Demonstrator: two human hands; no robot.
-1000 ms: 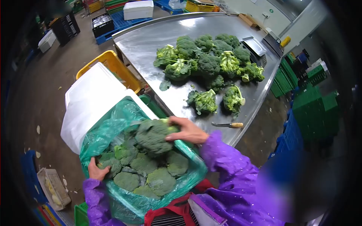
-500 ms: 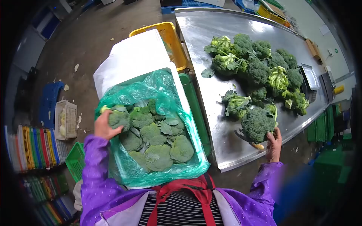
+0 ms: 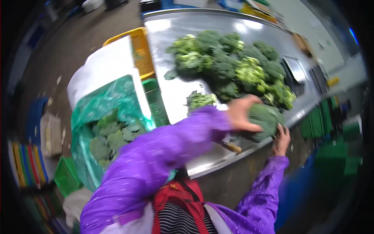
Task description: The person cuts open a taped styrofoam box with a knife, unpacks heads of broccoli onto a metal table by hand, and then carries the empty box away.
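Over the front edge of the metal table [image 3: 210,163], a broccoli head [image 3: 265,121] is between my two hands. My left hand [image 3: 243,114] reaches across from the left, its thumb and fingers curved round the head's left side. On the right side, my right hand [image 3: 281,139] grips the same head from below. A knife [image 3: 233,147] with a wooden handle lies just left of it, its blade partly hidden by my left sleeve. Behind my hands is a pile of broccoli [image 3: 224,64]. More broccoli [image 3: 111,138] lies in the green-lined box [image 3: 83,113], partly covered by my left arm.
A white sheet or lid [image 3: 103,64] and a yellow crate [image 3: 142,50] stand behind the box. A green crate [image 3: 156,101] sits between box and table. A metal tray [image 3: 295,69] is at the table's right; green crates [image 3: 317,121] stand beyond.
My left hand has left the box, where it held a broccoli head, and crossed right to the head in my right hand. The view has shifted, so the table appears further left.
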